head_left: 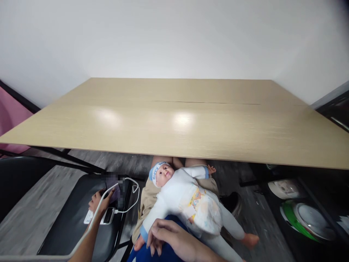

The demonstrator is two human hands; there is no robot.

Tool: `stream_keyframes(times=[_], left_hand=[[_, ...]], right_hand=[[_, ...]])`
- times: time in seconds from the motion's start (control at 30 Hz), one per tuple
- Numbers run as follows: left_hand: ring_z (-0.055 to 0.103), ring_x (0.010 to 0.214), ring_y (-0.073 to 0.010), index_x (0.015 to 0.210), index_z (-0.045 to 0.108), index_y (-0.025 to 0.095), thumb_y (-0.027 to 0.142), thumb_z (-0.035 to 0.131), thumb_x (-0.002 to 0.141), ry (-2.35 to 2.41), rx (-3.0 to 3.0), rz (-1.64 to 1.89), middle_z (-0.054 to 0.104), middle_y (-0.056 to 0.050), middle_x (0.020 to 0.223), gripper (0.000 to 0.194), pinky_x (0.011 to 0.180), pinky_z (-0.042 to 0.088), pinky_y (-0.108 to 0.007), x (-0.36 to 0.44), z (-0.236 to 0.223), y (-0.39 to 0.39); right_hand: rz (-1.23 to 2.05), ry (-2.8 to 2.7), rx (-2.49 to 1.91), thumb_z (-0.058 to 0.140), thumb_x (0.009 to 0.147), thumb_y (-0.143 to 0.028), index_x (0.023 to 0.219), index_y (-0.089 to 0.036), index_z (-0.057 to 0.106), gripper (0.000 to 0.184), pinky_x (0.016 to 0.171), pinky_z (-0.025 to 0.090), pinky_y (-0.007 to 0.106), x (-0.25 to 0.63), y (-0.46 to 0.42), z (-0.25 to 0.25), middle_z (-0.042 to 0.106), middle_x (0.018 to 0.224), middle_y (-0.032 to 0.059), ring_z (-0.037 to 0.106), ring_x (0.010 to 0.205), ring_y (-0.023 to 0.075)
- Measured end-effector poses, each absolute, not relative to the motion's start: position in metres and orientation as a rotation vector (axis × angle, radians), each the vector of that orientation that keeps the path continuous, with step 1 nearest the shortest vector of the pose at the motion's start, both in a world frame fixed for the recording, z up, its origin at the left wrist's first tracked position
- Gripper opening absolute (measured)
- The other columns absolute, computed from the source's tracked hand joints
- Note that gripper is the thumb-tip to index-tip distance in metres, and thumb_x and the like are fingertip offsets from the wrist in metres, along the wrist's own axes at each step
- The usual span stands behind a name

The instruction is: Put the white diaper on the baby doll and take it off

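A baby doll (180,203) in a white suit, a diaper and a blue-and-white headband lies face up across my lap. My right hand (169,236) hovers over or rests by the doll's near sleeve, with fingers loosely bent, apart and empty. To the left, my left hand (100,202) reaches down to the black chair seat (68,218). Its fingers and thumb curl about a dark purple thing (113,189), partly pixelated, that I cannot make out. Beside that hand lie a small white device with a dark screen (108,216) and a white packet (88,217).
A wide wooden table (174,127) stands before me, its front edge above my knees. A white cable (87,229) runs across my left forearm. Another white cord (137,189) loops off the chair. At right, a dark shelf holds a green-and-silver round item (308,220).
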State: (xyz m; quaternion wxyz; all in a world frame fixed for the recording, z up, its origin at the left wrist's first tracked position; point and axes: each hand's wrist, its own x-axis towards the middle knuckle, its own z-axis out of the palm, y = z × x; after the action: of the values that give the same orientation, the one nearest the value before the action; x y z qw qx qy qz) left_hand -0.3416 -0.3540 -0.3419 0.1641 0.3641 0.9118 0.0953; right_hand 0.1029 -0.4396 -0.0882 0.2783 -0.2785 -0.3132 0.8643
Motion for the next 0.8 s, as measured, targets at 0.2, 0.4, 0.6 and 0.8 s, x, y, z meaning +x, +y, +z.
stream_keyframes(times=[0.2,0.4,0.6,0.8], left_hand=[[0.042,0.149,-0.0526,0.151,0.057,0.022,0.073,0.050,0.091,2.581,1.054,0.262,0.047,-0.022,0.164,0.080,0.123,0.034,-0.064,-0.3454,-0.3438,-0.3552],[0.044,0.148,-0.0513,0.149,0.060,0.021,0.066,0.046,0.096,2.575,1.032,0.265,0.048,-0.022,0.165,0.071,0.121,0.036,-0.063,-0.3494,-0.3438,-0.3546],[0.042,0.150,-0.0518,0.149,0.061,0.022,0.070,0.045,0.095,2.574,1.016,0.274,0.046,-0.020,0.166,0.074,0.123,0.035,-0.063,-0.3493,-0.3431,-0.3546],[0.042,0.149,-0.0548,0.153,0.058,0.019,0.075,0.046,0.092,2.582,1.012,0.268,0.045,-0.023,0.166,0.084,0.124,0.033,-0.064,-0.3477,-0.3434,-0.3536]], right_hand=[[2.304,-0.829,-0.749,0.073,0.093,-0.070,0.082,-0.017,0.067,0.054,0.071,0.043,0.027,0.1021,-0.4407,-0.0903,0.067,0.077,0.0024,0.060,0.072,0.0128],[2.305,-0.863,-0.723,0.071,0.094,-0.067,0.084,-0.017,0.067,0.051,0.071,0.043,0.026,0.1024,-0.4395,-0.0902,0.067,0.078,0.0023,0.059,0.071,0.0117],[2.318,-0.871,-0.711,0.072,0.092,-0.071,0.083,-0.017,0.067,0.054,0.070,0.043,0.027,0.1026,-0.4374,-0.0901,0.067,0.078,0.0024,0.059,0.070,0.0121],[2.303,-0.865,-0.743,0.072,0.092,-0.070,0.081,-0.018,0.067,0.054,0.071,0.043,0.027,0.1040,-0.4371,-0.0849,0.066,0.076,0.0019,0.058,0.070,0.0123]])
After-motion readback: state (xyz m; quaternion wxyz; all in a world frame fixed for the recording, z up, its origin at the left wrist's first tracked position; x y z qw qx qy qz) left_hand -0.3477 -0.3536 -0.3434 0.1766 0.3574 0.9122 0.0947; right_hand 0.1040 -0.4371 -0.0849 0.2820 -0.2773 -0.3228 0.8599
